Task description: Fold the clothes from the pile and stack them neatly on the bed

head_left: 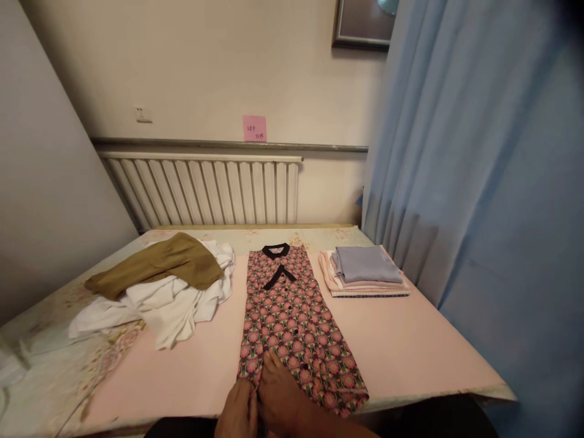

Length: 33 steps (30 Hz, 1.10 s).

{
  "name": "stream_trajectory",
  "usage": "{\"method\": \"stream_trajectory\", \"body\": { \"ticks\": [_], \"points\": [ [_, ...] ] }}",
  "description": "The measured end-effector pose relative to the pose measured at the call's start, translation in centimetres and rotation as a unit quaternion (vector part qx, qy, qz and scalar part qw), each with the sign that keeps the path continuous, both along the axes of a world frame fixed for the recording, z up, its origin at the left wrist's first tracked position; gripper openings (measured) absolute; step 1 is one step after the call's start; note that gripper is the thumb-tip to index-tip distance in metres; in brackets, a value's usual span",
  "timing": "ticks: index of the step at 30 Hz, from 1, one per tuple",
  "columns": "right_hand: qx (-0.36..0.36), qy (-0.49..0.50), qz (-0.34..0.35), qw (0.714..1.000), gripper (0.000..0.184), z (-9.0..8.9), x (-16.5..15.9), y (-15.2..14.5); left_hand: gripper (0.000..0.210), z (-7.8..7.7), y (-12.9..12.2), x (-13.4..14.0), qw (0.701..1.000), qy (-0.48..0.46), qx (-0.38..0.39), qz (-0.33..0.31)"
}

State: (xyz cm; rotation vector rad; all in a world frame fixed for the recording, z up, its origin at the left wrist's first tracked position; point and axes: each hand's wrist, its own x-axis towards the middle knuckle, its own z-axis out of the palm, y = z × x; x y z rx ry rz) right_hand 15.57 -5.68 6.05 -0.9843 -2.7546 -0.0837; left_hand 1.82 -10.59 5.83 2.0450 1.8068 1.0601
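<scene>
A floral button-up shirt (283, 316) in pink and black lies face up and lengthwise before me. Its black collar (276, 250) points to the far side, and its sleeves are tucked in, with black cuffs (280, 277) meeting on the chest. My left hand (238, 409) is closed on the lower left edge near the hem. Right beside it, my right hand (281, 392) rests over the lower front, fingers bent onto the cloth at that same edge. The hands nearly touch and cover the near left corner.
To the left lies a loose heap of white clothes (177, 310) with an olive-brown garment (168, 264) on top. A neat stack of folded clothes (365, 271) sits at right. Behind the table (433, 340) is a radiator (214, 191); a blue curtain (438, 152) hangs along the right.
</scene>
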Motion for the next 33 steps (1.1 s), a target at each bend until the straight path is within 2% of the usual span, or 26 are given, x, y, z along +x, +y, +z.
{"method": "stream_trajectory", "body": {
  "ticks": [12,18,27,33],
  "points": [
    [-0.047,0.050,0.005,0.998,0.058,0.3,1.7,-1.2,0.026,-0.3,0.0,0.1,1.000,-0.006,-0.004,-0.009],
    [-0.070,0.080,0.018,0.994,0.066,0.6,2.5,-1.9,0.026,0.1,-0.2,0.4,1.000,-0.014,-0.017,-0.013],
    [-0.071,0.052,0.022,0.996,0.070,1.0,3.0,-2.3,0.031,0.9,0.0,0.9,1.000,-0.012,-0.012,-0.014],
    [-0.090,0.052,0.034,0.994,0.070,1.3,3.7,-2.9,0.030,0.9,0.1,1.0,1.000,0.000,-0.012,-0.019]
  ]
}}
